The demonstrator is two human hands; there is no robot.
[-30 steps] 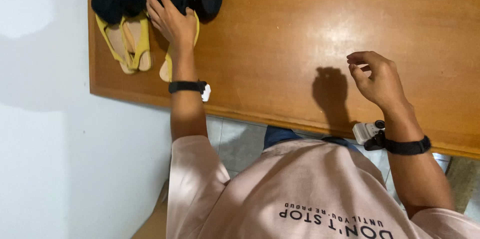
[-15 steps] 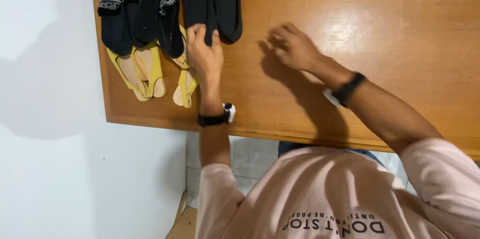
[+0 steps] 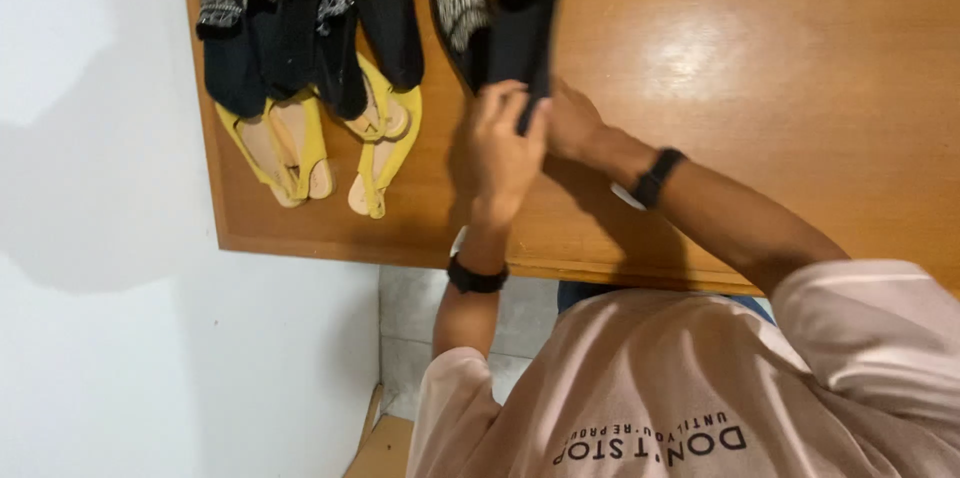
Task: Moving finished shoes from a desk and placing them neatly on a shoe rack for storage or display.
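A broad table (image 3: 760, 68) of glossy orange-brown wood fills the upper part of the view, set against a white wall (image 3: 90, 238) on its left. Below it shows the person's pale pink printed shirt (image 3: 690, 388). On the table's left end lies a crowded group of flat black fabric shoes with silver patterned toes (image 3: 300, 38), overlapping one another, and beneath them a few yellow slingback sandals with tan insoles (image 3: 290, 143), their heels pointing toward the table's near edge. Just right of that group, one more black flat shoe with a silver patterned toe (image 3: 458, 23) rests on the wood. Touching its right side, a matching black shoe (image 3: 522, 18) is lifted and blurred, its heel end gripped by both hands. The left hand (image 3: 500, 153) is closed around the heel from the near side, fingers curled over it. The right hand (image 3: 572, 123) holds the same heel from the right, partly hidden behind the left. Each wrist wears a black band, left (image 3: 475, 278) and right (image 3: 658, 176).
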